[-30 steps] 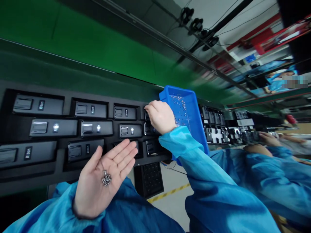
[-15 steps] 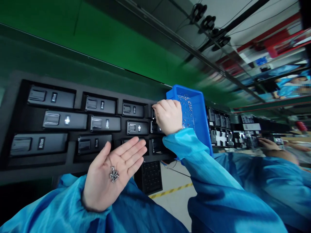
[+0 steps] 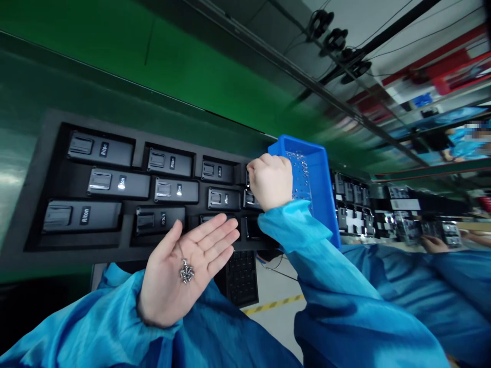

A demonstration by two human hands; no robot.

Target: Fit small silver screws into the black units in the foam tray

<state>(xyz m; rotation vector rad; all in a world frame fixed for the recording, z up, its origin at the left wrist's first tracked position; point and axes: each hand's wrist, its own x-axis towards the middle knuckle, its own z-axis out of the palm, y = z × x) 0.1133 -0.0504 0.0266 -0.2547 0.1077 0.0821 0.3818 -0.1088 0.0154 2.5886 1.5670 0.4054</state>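
My left hand [image 3: 187,271] is held palm up, fingers stretched out flat. A small heap of metal screws [image 3: 186,271] rests on its palm. My right hand [image 3: 270,181] is closed, knuckles up, above the right end of a black tray [image 3: 128,247]. Its fingertips are hidden, so what they pinch, if anything, does not show. Dark grey housings labelled "Riton", such as this housing [image 3: 103,214], lie in the tray's compartments. My right hand covers part of the housings at the right end. Beside it stands a blue bin [image 3: 333,204] with loose screws scattered inside.
A green work surface [image 3: 184,99] runs behind the tray. To the right are more trays of dark parts [image 3: 355,194] and a co-worker's hand [image 3: 433,244] and blue sleeve. Below, a dark gridded tray [image 3: 242,278] sits near yellow-black floor tape [image 3: 274,304].
The whole view has shifted, so tray, bin and both hands appear slightly farther right. My right hand stays closed over the same area, and the screws remain on my left palm.
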